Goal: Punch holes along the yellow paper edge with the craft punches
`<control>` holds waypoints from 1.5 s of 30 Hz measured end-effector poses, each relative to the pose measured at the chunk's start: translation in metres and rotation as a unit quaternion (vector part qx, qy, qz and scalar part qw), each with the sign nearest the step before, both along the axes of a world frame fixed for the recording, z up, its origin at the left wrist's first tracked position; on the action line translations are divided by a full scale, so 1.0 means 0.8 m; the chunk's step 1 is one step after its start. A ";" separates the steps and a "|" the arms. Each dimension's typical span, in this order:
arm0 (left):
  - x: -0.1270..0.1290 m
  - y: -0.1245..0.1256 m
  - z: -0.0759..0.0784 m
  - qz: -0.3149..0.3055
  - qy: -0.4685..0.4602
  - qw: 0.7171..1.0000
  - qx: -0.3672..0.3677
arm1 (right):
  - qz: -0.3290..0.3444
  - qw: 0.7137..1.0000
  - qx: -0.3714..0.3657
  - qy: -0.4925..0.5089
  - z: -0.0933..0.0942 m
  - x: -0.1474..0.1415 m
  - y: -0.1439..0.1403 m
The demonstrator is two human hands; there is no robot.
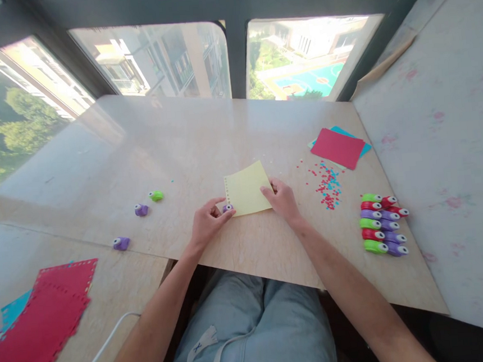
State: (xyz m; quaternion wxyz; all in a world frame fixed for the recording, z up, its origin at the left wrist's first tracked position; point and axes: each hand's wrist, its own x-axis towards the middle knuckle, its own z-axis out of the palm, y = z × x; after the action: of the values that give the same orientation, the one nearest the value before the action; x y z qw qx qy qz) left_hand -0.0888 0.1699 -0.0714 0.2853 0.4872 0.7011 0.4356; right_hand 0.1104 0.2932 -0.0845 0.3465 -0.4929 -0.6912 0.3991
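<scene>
A pale yellow sheet of paper (248,189) is held just above the table's front part, with a row of small punched holes down its left edge. My left hand (208,222) grips a small purple craft punch (227,208) at the sheet's lower left corner, thumb and fingers closed around it. At the right edge, my right hand (283,199) pinches the paper, thumb on top and fingers beneath. Part of the punch is hidden by my left fingers.
Purple punches (120,243) and a green punch (156,196) lie to the left; several more punches (381,226) stand in rows at right. Red and blue confetti (330,184) lies near stacked red cards (338,147). Punched red sheets (43,328) rest at lower left, beside a white frame (107,346).
</scene>
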 end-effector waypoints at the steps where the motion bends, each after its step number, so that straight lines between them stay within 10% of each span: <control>1: -0.002 -0.001 0.000 -0.010 0.014 1.000 -0.004 | -0.003 1.000 0.000 0.005 0.000 0.000 0.000; 11: -0.011 -0.019 0.004 0.089 -0.141 0.986 0.014 | -0.024 0.999 0.012 0.019 -0.002 0.002 -0.004; 22: -0.016 -0.041 0.007 0.187 -0.375 0.901 0.115 | -0.028 0.996 0.019 0.078 -0.001 0.010 -0.015; 30: -0.005 -0.054 0.005 0.164 -0.306 0.935 0.073 | 0.123 0.990 -0.030 0.061 0.000 0.014 -0.020; 37: -0.002 -0.054 0.006 0.153 -0.288 0.942 0.074 | -0.127 0.988 0.041 -0.074 0.006 0.049 -0.052; 45: -0.002 -0.053 0.005 0.142 -0.284 0.944 0.084 | -0.379 0.917 0.109 -0.060 0.011 0.119 -0.107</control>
State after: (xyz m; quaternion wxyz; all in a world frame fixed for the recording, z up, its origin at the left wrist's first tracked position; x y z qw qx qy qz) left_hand -0.0902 0.1274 -0.0677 0.3661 0.2604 0.6137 0.6493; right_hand 0.2056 0.2072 -0.0760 0.4807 -0.7002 -0.5116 0.1302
